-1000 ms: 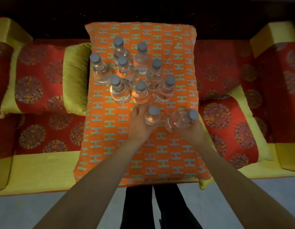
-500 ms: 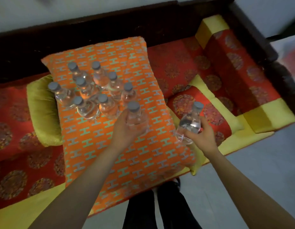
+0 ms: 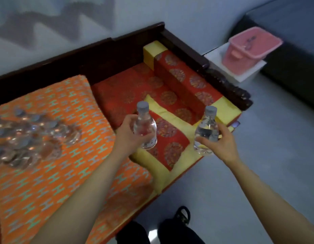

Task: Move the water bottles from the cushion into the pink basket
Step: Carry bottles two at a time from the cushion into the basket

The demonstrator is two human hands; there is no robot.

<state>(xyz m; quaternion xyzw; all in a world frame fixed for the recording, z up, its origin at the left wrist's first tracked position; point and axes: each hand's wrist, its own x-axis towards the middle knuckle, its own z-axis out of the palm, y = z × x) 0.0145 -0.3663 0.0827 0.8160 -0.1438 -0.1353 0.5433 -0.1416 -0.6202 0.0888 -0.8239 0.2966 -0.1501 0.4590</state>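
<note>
My left hand [image 3: 127, 138] grips a clear water bottle [image 3: 144, 126] with a grey cap, held upright above the red sofa cushions. My right hand [image 3: 221, 144] grips a second water bottle [image 3: 207, 130], also upright, over the sofa's front right corner. Several more bottles [image 3: 33, 134] stand blurred on the orange patterned cushion [image 3: 47, 182] at the left. The pink basket [image 3: 249, 49] sits far off at the upper right on a white stand [image 3: 240, 76], with something small inside that I cannot make out.
The wooden sofa's dark armrest [image 3: 214, 73] lies between my hands and the basket. Red and yellow cushions [image 3: 172, 138] cover the seat. Grey floor [image 3: 258, 173] spreads to the right. My shoes [image 3: 182, 215] show at the bottom. A dark piece of furniture [image 3: 297, 67] stands beyond the basket.
Both hands have lifted their bottles off the orange cushion and carried them right. My view has swung right, bringing the pink basket into sight.
</note>
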